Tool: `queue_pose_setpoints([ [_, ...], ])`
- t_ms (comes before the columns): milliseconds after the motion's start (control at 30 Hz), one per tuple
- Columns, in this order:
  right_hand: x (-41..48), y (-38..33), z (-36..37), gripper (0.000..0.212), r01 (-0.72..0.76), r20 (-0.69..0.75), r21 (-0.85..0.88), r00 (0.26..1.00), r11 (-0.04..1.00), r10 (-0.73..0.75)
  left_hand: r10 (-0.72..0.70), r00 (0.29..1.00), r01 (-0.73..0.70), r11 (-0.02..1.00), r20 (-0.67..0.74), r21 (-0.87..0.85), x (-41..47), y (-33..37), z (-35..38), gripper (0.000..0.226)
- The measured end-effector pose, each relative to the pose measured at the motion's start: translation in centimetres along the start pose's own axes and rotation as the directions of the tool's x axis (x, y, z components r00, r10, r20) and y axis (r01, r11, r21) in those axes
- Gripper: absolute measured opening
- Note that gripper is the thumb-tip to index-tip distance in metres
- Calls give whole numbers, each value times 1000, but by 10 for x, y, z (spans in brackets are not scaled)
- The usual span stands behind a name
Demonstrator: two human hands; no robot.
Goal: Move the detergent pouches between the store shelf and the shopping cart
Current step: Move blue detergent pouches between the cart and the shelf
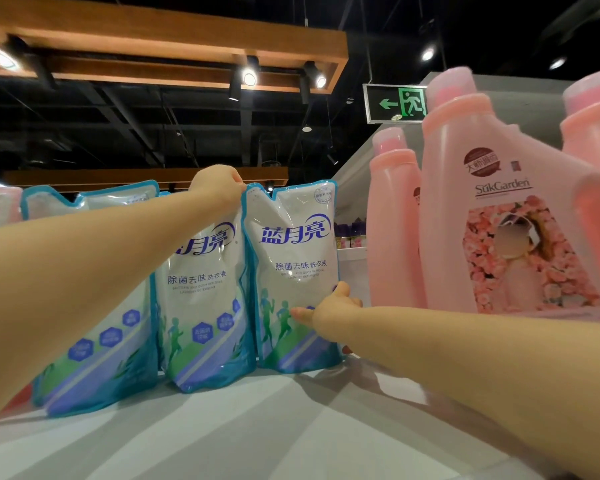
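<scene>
The rightmost detergent pouch [293, 258] stands upright dead ahead of you: left hand [219, 185] pinches its top corner, right hand [329, 308] is spread flat low on it.

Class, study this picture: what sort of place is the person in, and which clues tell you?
Most likely a shop's laundry aisle: matching detergent pouches stand in a row on a grey shelf, large pink bottles stand beside them, and a green exit sign hangs from the dark ceiling.

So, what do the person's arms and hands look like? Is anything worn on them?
The left forearm and right forearm are bare: no sleeves, gloves, watch or bracelet. No ring shows on the left hand or right hand, though some fingers are hidden.
</scene>
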State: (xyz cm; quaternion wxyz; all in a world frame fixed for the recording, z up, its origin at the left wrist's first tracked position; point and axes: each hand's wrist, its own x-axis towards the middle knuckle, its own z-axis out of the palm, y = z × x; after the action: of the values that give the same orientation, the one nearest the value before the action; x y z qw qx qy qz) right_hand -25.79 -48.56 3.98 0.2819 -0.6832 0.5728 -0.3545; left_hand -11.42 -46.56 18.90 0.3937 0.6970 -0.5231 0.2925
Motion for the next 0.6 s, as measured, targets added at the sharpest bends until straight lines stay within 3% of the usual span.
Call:
queue_pose_setpoints([
  [300,-10,-6,-9,87,17,59,-31,998,999,-15,40,999,-41,997,14,63,-12,-3,-8,29],
  [433,-18,-7,-16,76,102,131,-114,988,988,-87,46,999,-47,997,7,59,-21,-8,-13,31],
  [600,-32,-14,-20,72,101,143,-59,985,993,-91,44,999,-44,997,1,58,-33,-17,-23,31],
])
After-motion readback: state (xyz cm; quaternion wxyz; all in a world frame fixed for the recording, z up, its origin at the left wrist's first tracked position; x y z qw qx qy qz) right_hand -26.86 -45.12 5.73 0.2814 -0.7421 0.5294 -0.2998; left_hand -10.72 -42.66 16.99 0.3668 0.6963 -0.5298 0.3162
